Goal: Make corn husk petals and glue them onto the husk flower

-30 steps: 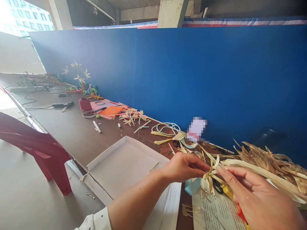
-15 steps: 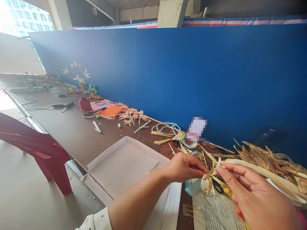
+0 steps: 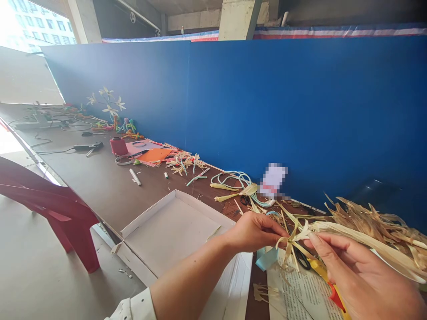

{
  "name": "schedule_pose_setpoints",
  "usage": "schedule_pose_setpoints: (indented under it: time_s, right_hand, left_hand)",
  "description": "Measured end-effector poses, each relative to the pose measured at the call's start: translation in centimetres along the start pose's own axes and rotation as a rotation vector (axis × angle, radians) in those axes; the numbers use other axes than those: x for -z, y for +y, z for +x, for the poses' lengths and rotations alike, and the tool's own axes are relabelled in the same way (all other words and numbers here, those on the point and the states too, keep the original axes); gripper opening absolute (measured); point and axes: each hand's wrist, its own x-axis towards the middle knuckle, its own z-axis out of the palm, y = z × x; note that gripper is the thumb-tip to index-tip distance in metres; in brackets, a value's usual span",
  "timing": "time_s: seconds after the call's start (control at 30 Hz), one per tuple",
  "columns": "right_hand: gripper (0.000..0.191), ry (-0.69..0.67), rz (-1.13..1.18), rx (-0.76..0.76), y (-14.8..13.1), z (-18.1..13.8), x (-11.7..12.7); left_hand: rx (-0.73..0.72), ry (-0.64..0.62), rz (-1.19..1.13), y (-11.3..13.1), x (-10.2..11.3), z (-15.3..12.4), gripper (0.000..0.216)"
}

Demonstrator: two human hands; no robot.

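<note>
My left hand [image 3: 255, 231] and my right hand [image 3: 353, 271] meet over the table's near right end. Between their fingertips is a small bundle of pale dried-leaf strips [image 3: 292, 242], knotted in the middle with loose ends sticking out. The left hand pinches its left side, the right hand pinches its right side. Below the bundle lie a printed paper sheet [image 3: 300, 295] and black-handled scissors [image 3: 303, 259], partly hidden by the strips. A light blue piece [image 3: 266, 259] pokes out under the left hand.
A shallow white cardboard tray [image 3: 173, 231] lies left of my hands. A heap of dried husks [image 3: 370, 226] lies at the right. Pale blue cord [image 3: 233, 180], orange paper [image 3: 154, 154], a red spool [image 3: 118, 145], and craft flowers [image 3: 108, 103] line the blue partition [image 3: 267, 111]. A red chair [image 3: 50, 204] stands left.
The strip bundle has been turned and lifted slightly between my fingertips; its loose ends now fan out more. Both hands stay in nearly the same place.
</note>
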Motion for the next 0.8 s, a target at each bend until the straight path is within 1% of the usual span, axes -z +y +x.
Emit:
schedule_pose_setpoints:
  time_s: [0.1, 0.27, 0.4, 0.57, 0.8]
  right_hand:
    - [0.054, -0.018, 0.001, -0.024, -0.2, 0.0, 0.1]
    - [0.055, -0.062, 0.130, -0.007, -1.6, -0.2, 0.2]
    - [0.051, -0.048, 0.089, -0.029, -2.0, -0.2, 0.0]
    - [0.046, -0.039, 0.030, -0.045, -1.3, -0.3, -0.1]
    - [0.049, -0.036, 0.051, -0.036, -1.8, -0.3, 0.0]
  left_hand:
    - [-0.004, -0.010, 0.000, -0.1, 0.0, 0.1, 0.028]
    - [-0.037, -0.012, 0.039, -0.1, 0.1, 0.1, 0.027]
    - [-0.035, 0.002, 0.053, 0.1, 0.0, 0.0, 0.028]
    - [-0.025, 0.011, 0.058, 0.2, 0.0, 0.0, 0.029]
    - [-0.040, -0.010, 0.022, 0.2, 0.1, -0.1, 0.030]
